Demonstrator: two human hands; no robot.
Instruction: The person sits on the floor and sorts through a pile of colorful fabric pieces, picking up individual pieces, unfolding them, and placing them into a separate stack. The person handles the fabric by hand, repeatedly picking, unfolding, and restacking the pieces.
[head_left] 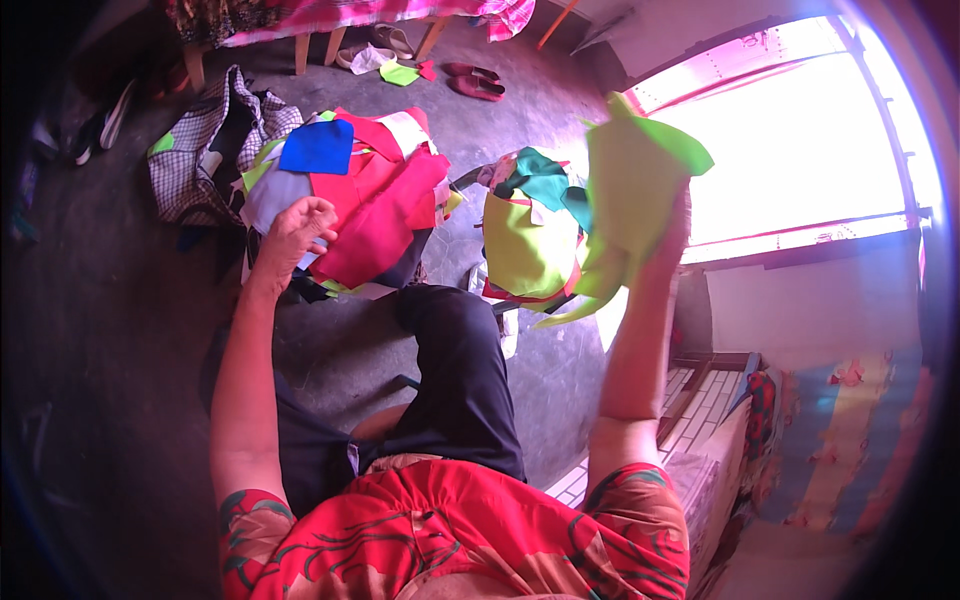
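Holds a floppy lime-green fabric piece [632, 180] in the right hand [682, 215], with fingers hidden; curls the left hand [298, 232] half open, with heaped red-and-blue fabric [380, 225] just beyond its fingers.

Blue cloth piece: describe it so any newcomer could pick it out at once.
Find the larger cloth heap, just beyond the left hand. On its upper left lies the blue cloth piece, roughly square. Its deep blue stands out from the red piece and pale piece beside it.
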